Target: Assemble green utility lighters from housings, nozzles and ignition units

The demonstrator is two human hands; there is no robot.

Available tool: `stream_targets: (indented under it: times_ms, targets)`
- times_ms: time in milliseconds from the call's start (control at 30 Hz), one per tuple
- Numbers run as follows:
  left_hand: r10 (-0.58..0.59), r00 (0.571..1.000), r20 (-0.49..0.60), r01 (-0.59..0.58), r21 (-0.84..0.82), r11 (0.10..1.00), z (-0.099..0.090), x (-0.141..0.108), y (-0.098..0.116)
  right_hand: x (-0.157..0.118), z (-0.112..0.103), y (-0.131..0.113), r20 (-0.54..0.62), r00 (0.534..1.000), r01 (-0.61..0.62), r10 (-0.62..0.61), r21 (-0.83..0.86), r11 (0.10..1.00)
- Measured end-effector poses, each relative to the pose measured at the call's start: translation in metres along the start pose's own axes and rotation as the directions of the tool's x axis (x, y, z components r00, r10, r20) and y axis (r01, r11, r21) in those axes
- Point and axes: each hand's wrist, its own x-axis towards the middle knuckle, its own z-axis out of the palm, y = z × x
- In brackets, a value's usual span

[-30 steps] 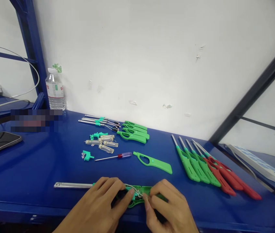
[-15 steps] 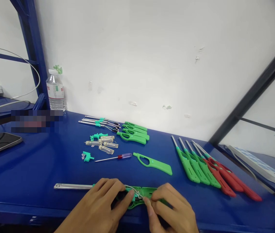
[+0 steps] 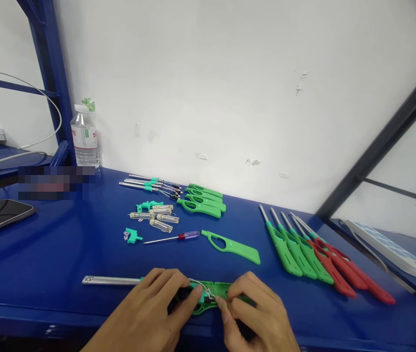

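An opened long-neck gas lighter lies at the table's front edge, its green half-shell (image 3: 221, 289) facing up and its metal tube (image 3: 112, 281) pointing left. My left hand (image 3: 152, 310) is closed over the trigger end, thumb and fingers pressing the teal part into the shell. A thin bent wire (image 3: 205, 286) runs between the hands. My right hand (image 3: 261, 313) grips the handle end, with its thumb tip against a small black piece by the wire's end. The fingers hide much of the inside. Beyond the hands lies a loose green half-shell (image 3: 241, 251).
A screwdriver (image 3: 171, 238), clear fuel tanks (image 3: 161, 225) and a teal trigger (image 3: 132, 236) lie mid-table. Behind them are metal tube assemblies (image 3: 145, 186) and green shells (image 3: 202, 208). Assembled lighters (image 3: 307, 254) stand right; a phone (image 3: 0, 216) and bottle (image 3: 85, 142) are left.
My right hand's fingers have shifted slightly up and left on the shell. The left hand and the lighter stay nearly still.
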Motion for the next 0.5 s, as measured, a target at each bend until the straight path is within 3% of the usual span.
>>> stream_targets:
  times_ms: [100,200,267,333,400,433,500]
  targets:
    - [-0.012,0.998,0.066,0.017,-0.072,0.997,-0.011,0.005,-0.001,0.000,-0.001,-0.001,-0.013,1.000,-0.020,0.020,0.047,0.999]
    - [-0.034,0.996,-0.082,0.022,-0.138,0.990,-0.015,0.005,-0.002,0.001,-0.005,0.000,-0.042,0.991,-0.122,0.126,0.091,0.988]
    - [-0.111,0.993,-0.037,0.103,-0.180,0.978,-0.016,0.004,-0.007,0.002,-0.009,0.002,-0.070,0.970,-0.225,0.234,0.116,0.967]
    - [-0.169,0.977,-0.128,0.148,-0.161,0.976,-0.020,0.005,-0.020,0.002,-0.011,0.009,-0.060,0.947,-0.309,0.317,0.114,0.944]
    - [-0.216,0.976,-0.027,0.215,-0.054,0.975,-0.028,0.010,-0.042,0.003,-0.013,0.019,-0.025,0.932,-0.359,0.361,0.061,0.931]
    - [-0.226,0.969,0.096,0.227,0.001,0.974,-0.033,0.013,-0.056,0.005,-0.013,0.024,-0.006,0.928,-0.373,0.373,0.022,0.928]
    - [-0.362,0.876,0.318,0.337,0.130,0.932,-0.043,0.019,-0.087,0.010,-0.015,0.032,0.027,0.919,-0.393,0.394,-0.050,0.918]
